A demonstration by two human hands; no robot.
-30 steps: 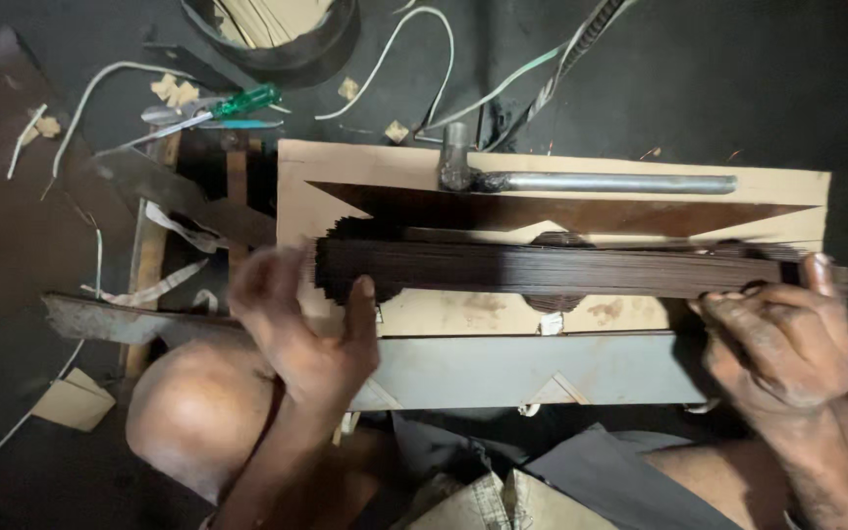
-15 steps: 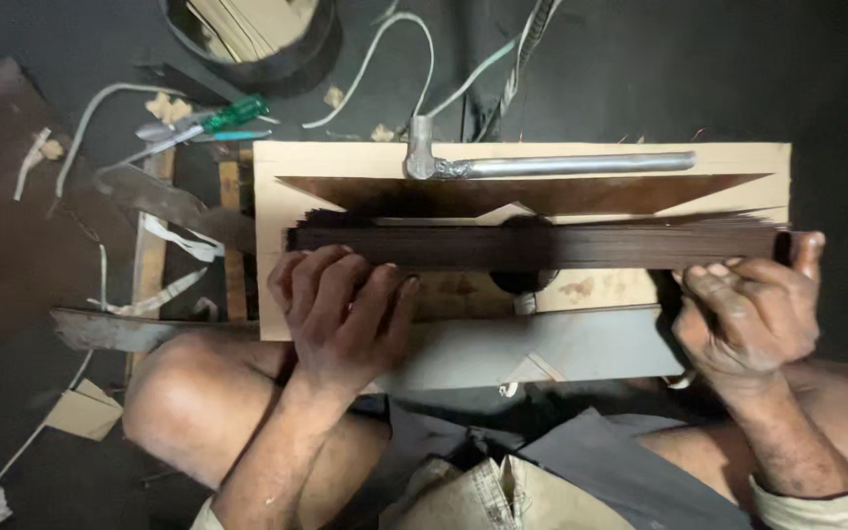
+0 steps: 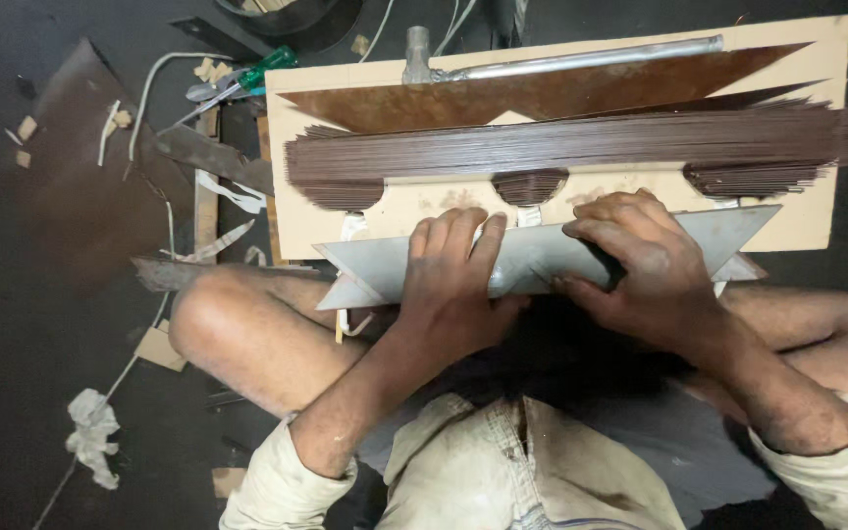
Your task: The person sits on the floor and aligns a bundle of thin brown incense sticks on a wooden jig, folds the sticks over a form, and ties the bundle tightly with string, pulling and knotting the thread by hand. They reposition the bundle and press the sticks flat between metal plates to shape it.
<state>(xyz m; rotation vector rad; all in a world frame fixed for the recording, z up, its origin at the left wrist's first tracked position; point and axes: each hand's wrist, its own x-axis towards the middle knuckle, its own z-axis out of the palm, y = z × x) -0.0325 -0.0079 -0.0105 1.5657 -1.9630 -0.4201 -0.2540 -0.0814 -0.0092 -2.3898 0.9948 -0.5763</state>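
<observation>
Head view: I see clutter round the work first. On the dark floor at far left lie a green-handled screwdriver (image 3: 265, 71), white cords (image 3: 144, 88), pale paper scraps (image 3: 95, 437) and a rusty brown metal sheet (image 3: 80, 211). A pale plywood board (image 3: 817, 221) fills the far middle and right; on it rest a grey metal pipe (image 3: 581, 59) along the far edge, a long brown pointed metal strip (image 3: 542, 98) just nearer, and a dense bundle of thin dark brown metal strips (image 3: 561, 147) running left to right. My bare knee (image 3: 238, 329) sits just left of my forearm, under the board's near left corner.

Open room is scant: the bundle lies just beyond my fingertips, and the board's right end meets the frame edge.

The long grey metal plate with angled ends (image 3: 542, 260) lies along the board's near edge. My left hand (image 3: 458, 285) presses flat over its middle, fingers spread, not closed round it. My right hand (image 3: 640, 255) curls over it just to the right, clasping the plate's edge.
</observation>
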